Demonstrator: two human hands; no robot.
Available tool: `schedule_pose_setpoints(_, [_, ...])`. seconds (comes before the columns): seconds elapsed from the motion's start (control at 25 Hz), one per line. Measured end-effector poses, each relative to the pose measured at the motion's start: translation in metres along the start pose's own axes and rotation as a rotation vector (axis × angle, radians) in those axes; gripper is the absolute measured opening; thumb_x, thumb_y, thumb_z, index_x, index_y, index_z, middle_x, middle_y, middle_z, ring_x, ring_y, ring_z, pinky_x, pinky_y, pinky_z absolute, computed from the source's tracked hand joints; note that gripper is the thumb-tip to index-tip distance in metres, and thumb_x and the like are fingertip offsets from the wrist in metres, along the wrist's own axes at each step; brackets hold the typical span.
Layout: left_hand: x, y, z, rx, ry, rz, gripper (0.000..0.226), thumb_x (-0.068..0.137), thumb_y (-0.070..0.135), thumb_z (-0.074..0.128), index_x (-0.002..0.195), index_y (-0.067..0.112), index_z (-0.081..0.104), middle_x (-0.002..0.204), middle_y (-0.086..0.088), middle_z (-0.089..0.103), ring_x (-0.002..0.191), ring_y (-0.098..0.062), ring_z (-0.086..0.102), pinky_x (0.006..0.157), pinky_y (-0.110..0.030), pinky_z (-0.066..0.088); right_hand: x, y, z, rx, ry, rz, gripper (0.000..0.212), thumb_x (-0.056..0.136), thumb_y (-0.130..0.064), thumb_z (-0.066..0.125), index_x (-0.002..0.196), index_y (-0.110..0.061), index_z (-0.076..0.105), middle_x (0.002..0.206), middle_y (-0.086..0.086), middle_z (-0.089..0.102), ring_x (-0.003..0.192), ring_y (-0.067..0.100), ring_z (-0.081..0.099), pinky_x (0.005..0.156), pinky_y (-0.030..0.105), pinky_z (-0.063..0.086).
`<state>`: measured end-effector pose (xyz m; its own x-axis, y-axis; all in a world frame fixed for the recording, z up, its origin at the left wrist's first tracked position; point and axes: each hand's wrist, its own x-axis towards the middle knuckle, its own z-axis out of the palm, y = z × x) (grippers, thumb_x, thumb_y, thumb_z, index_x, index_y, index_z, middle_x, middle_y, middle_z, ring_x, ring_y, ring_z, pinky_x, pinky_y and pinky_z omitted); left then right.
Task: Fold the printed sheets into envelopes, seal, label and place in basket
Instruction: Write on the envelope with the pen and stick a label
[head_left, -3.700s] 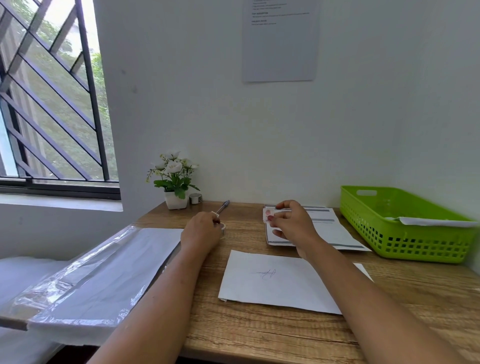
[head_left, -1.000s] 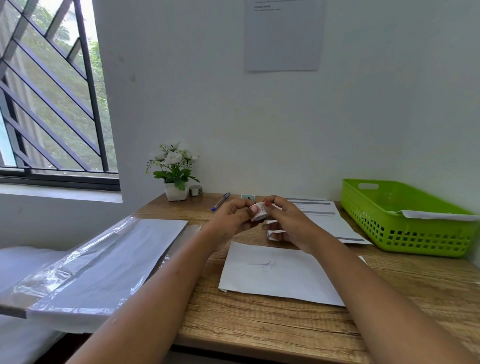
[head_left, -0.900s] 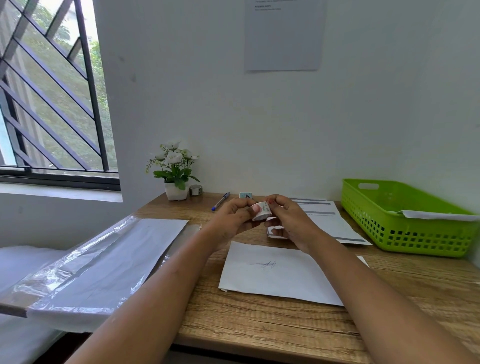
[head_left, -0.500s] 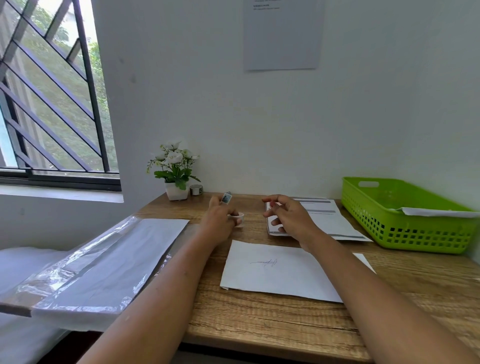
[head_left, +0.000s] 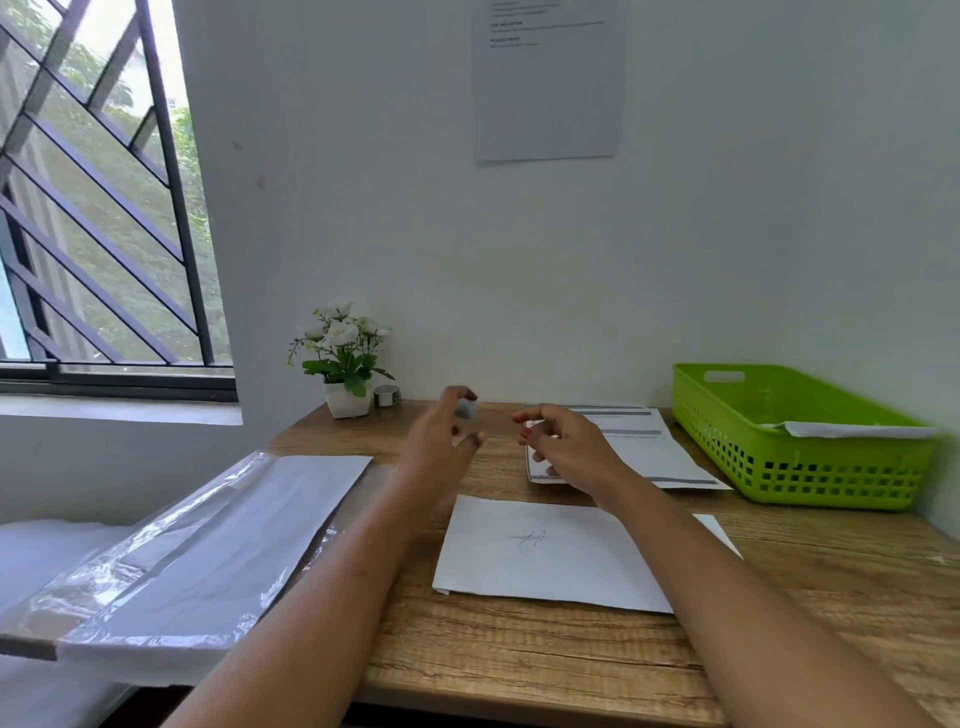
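Note:
A white envelope (head_left: 550, 551) with a small pen scribble lies flat on the wooden desk (head_left: 519, 654) in front of me. Behind it lies a stack of printed sheets (head_left: 639, 447). My left hand (head_left: 441, 441) hovers above the desk, left of the sheets, pinching a small blurred grey-blue sticker (head_left: 466, 410) at its fingertips. My right hand (head_left: 566, 447) floats just over the near left corner of the printed sheets, fingers curled and apart, holding nothing. At the right stands the green basket (head_left: 805, 467), holding one white envelope (head_left: 857, 429).
A clear plastic pack of white envelopes (head_left: 208, 545) overhangs the desk's left edge. A potted white flower (head_left: 343, 364) and a small tape roll (head_left: 385, 396) stand at the back by the wall. A paper notice (head_left: 548, 78) hangs on the wall.
My hands met over the sheets around a small roll, then parted. The left hand has moved left and lifted with the sticker on its fingertips; the right hand has risen off the sheets.

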<state>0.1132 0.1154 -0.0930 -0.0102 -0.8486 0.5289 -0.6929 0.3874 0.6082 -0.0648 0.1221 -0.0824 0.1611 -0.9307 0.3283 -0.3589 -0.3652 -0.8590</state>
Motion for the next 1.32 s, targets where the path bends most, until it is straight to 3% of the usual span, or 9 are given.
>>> schedule_pose_setpoints(0.12, [-0.005, 0.023, 0.007, -0.603, -0.105, -0.056, 0.060, 0.089, -0.001, 0.056, 0.132, 0.031, 0.030, 0.092, -0.017, 0.069, 0.088, -0.029, 0.068, 0.078, -0.037, 0.056, 0.001, -0.005, -0.001, 0.098, -0.024, -0.013, 0.018, 0.088, -0.034, 0.064, 0.106, -0.030, 0.061, 0.101, 0.000, 0.066, 0.086, 0.012, 0.062, 0.064, 0.023, 0.054])
schedule_pose_setpoints(0.28, [-0.007, 0.025, 0.008, -0.730, -0.089, -0.141, 0.067, 0.086, -0.008, 0.057, 0.137, 0.025, 0.028, 0.092, -0.031, 0.065, 0.085, -0.032, 0.067, 0.084, -0.043, 0.055, 0.003, -0.006, 0.000, 0.116, -0.029, -0.059, 0.017, 0.083, -0.031, 0.070, 0.098, -0.027, 0.065, 0.093, 0.003, 0.070, 0.083, 0.013, 0.066, 0.057, 0.018, 0.053])
schedule_pose_setpoints(0.36, [-0.006, 0.024, 0.010, -0.829, -0.113, -0.169, 0.066, 0.086, -0.007, 0.057, 0.134, 0.029, 0.031, 0.084, -0.024, 0.066, 0.078, -0.023, 0.067, 0.081, -0.041, 0.055, 0.004, -0.006, 0.000, 0.135, 0.026, -0.065, 0.004, 0.087, -0.024, 0.067, 0.089, -0.028, 0.065, 0.088, 0.002, 0.071, 0.079, 0.013, 0.067, 0.055, 0.018, 0.054])
schedule_pose_setpoints(0.6, [-0.005, 0.027, 0.013, -1.056, -0.167, -0.269, 0.059, 0.091, -0.005, 0.051, 0.128, 0.038, 0.034, 0.085, -0.008, 0.073, 0.078, -0.020, 0.071, 0.064, -0.029, 0.057, 0.008, -0.005, -0.002, 0.173, 0.132, -0.050, 0.012, 0.090, -0.016, 0.062, 0.085, -0.027, 0.066, 0.089, -0.005, 0.067, 0.076, 0.009, 0.064, 0.051, 0.014, 0.051])
schedule_pose_setpoints(0.84, [-0.017, 0.045, 0.008, -0.801, -0.349, -0.164, 0.055, 0.094, -0.001, 0.047, 0.131, 0.038, 0.032, 0.103, -0.006, 0.069, 0.083, -0.014, 0.068, 0.068, -0.029, 0.057, 0.001, -0.020, -0.020, 0.091, 0.144, -0.086, 0.006, 0.090, -0.015, 0.063, 0.091, -0.019, 0.069, 0.084, -0.003, 0.066, 0.076, 0.009, 0.061, 0.053, 0.017, 0.050])
schedule_pose_setpoints(1.0, [-0.027, 0.067, 0.006, -0.330, -0.532, -0.003, 0.049, 0.093, 0.006, 0.049, 0.129, 0.037, 0.035, 0.121, 0.004, 0.060, 0.096, -0.016, 0.063, 0.081, -0.035, 0.055, -0.019, -0.027, -0.078, -0.036, 0.105, -0.085, 0.016, 0.092, -0.018, 0.059, 0.083, -0.026, 0.070, 0.077, -0.014, 0.067, 0.070, -0.003, 0.056, 0.054, 0.015, 0.048])
schedule_pose_setpoints(1.08, [-0.030, 0.087, 0.018, -0.127, -0.598, 0.125, 0.050, 0.091, 0.018, 0.057, 0.131, 0.036, 0.033, 0.125, 0.004, 0.059, 0.098, -0.015, 0.061, 0.078, -0.026, 0.050, -0.037, -0.016, -0.109, -0.165, 0.072, -0.027, 0.017, 0.093, -0.018, 0.058, 0.083, -0.023, 0.070, 0.077, -0.011, 0.066, 0.072, 0.000, 0.057, 0.057, 0.018, 0.047])
schedule_pose_setpoints(1.2, [-0.034, 0.116, 0.044, -0.018, -0.590, 0.249, 0.054, 0.088, 0.027, 0.061, 0.133, 0.033, 0.031, 0.128, 0.002, 0.058, 0.105, -0.019, 0.058, 0.082, -0.026, 0.044, -0.062, 0.004, -0.136, -0.357, 0.031, 0.064, 0.016, 0.092, -0.015, 0.057, 0.084, -0.020, 0.071, 0.082, -0.004, 0.068, 0.075, 0.007, 0.060, 0.059, 0.019, 0.047])
schedule_pose_setpoints(1.32, [-0.038, 0.123, 0.066, -0.038, -0.605, 0.207, 0.056, 0.086, 0.023, 0.064, 0.133, 0.026, 0.033, 0.125, -0.004, 0.059, 0.108, -0.024, 0.056, 0.088, -0.031, 0.042, -0.076, 0.024, -0.137, -0.474, 0.025, 0.083, 0.015, 0.091, -0.009, 0.058, 0.088, -0.019, 0.070, 0.089, 0.000, 0.070, 0.078, 0.009, 0.063, 0.066, 0.017, 0.048])
